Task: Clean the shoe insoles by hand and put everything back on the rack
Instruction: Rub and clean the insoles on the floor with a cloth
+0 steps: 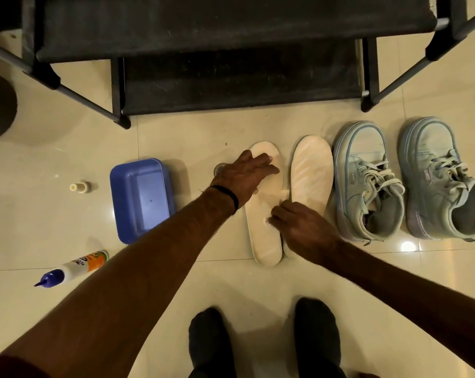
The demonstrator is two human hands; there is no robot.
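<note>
Pressing our left hand [247, 173] flat, fingers straight and together, we hold down the far end of the left insole [263, 214] on the floor tiles [67, 148]. Our right hand [299, 227] curls its fingers and pinches what looks like a small white wad against the insole's middle. The right insole [311, 175] lies just beside it, then the two pale blue sneakers [367, 184] further right. On the left sit a blue tub [141, 197], a small cap [79, 186] and a lying bottle [75, 267]. Beyond stands the black rack [239, 77].
</note>
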